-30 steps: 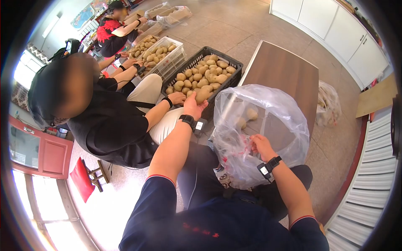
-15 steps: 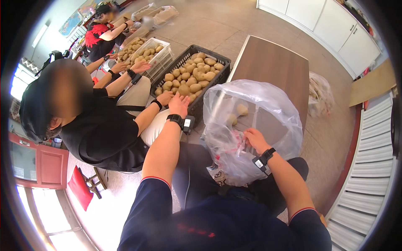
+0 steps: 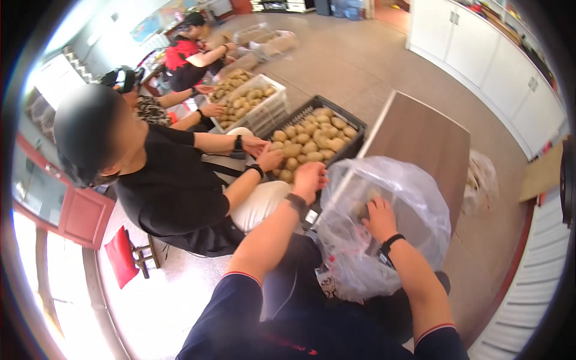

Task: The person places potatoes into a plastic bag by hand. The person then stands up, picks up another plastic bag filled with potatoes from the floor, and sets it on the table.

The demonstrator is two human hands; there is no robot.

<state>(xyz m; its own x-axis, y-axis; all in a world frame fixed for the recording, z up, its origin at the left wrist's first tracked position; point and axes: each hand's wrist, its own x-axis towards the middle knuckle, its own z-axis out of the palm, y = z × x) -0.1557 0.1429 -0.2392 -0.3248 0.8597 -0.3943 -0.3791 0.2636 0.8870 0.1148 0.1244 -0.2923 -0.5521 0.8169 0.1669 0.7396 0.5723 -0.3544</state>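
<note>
My left hand (image 3: 310, 181) is at the near right edge of the black crate (image 3: 365, 127), beside the bag's rim. Its fingers are curled, and whatever lies within them is hidden. Inside the clear plastic bag (image 3: 420, 183), my right hand (image 3: 381, 220) rests with spread fingers against a potato (image 3: 362, 210). Another potato (image 3: 374, 195) touches it just beyond the fingertips. The bag is held wide at the mouth and sits over my lap and the brown tabletop (image 3: 414, 129). Many potatoes (image 3: 309, 147) fill the black crate.
A co-worker in black (image 3: 174, 174) sits to my left, both hands at the black crate. Beyond stands a white crate (image 3: 279, 99) of potatoes, with other people around it. A red-seated stool (image 3: 122, 258) is at left; a filled plastic bag (image 3: 481, 177) lies right of the table.
My right hand has left the bag's near side and reached in to the potatoes. My left hand has moved right, toward the bag. The whole view has shifted.
</note>
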